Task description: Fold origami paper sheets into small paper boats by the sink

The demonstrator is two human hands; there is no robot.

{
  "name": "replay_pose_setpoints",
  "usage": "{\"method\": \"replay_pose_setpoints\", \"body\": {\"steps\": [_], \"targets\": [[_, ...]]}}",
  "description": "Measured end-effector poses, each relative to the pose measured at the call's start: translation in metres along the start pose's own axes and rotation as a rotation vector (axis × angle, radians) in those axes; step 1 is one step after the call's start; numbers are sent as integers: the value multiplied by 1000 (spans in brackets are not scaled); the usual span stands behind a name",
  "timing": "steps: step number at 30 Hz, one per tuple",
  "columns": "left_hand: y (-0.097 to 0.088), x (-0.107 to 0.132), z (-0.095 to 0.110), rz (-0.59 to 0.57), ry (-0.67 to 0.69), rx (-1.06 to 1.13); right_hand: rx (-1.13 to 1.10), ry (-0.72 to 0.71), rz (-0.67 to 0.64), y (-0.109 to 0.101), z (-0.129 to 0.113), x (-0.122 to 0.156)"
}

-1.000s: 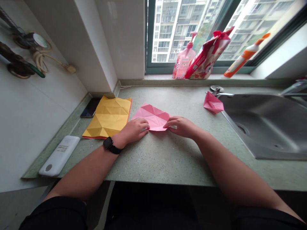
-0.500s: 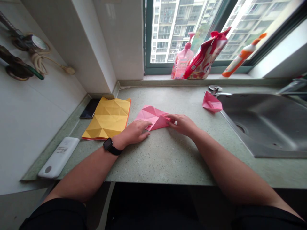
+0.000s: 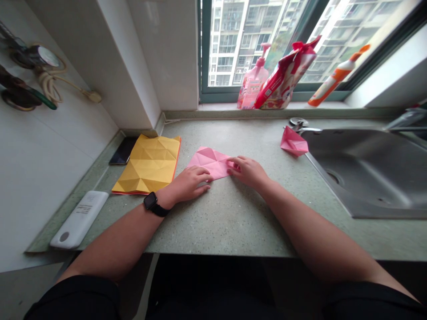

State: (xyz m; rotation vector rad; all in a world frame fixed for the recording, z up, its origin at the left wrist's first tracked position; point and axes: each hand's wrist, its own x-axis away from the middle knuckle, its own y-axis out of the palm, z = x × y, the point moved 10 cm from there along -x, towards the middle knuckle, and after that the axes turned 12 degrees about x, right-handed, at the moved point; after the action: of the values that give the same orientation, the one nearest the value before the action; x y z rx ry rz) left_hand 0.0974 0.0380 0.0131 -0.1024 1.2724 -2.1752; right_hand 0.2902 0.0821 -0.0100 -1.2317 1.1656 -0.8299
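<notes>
Two bare hands work at one sheet of pink origami paper (image 3: pixel 209 163), which lies flat on the speckled grey-green stone surface (image 3: pixel 233 224), between the hands. The paper is thin and matte, and it is folded into a low, wide shape with pointed corners. Many sharp creases cross it and make small triangles, some of them in a darker pink.

The left hand (image 3: pixel 190 183), with a black watch (image 3: pixel 151 200) on its wrist, lies at the lower left edge of the paper. Its fingers (image 3: pixel 202 176) are a little apart and rest flat, not clamped. The right hand (image 3: pixel 247 172) is at the right corner, and its fingers (image 3: pixel 235 162) are bent and touch the paper, but I cannot tell if they pinch it.

Just left of the left hand lies a yellow paper (image 3: pixel 147 164) with an orange-red edge, and it carries a similar pattern of triangle creases. A black phone (image 3: pixel 124 150) is partly under its far corner side, and a white power bank (image 3: pixel 79 220) lies near the front edge. On the right, a small folded pink paper piece (image 3: pixel 293 143) with pointed ends sits at the rim of a stainless steel sink (image 3: pixel 363 173).
</notes>
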Motion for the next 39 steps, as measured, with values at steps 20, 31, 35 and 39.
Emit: {"method": "replay_pose_setpoints", "body": {"steps": [20, 31, 35, 39], "targets": [[19, -3, 6, -77, 26, -111, 19, -82, 8, -10, -37, 3], [18, -2, 6, -86, 40, -60, -78, 55, -55, 1, -30, 0], [17, -3, 6, -73, 41, -38, -106, 86, -68, 2, -29, -1], [18, -3, 5, -85, 27, -45, -114, 82, -50, -1, -27, -3]]}}
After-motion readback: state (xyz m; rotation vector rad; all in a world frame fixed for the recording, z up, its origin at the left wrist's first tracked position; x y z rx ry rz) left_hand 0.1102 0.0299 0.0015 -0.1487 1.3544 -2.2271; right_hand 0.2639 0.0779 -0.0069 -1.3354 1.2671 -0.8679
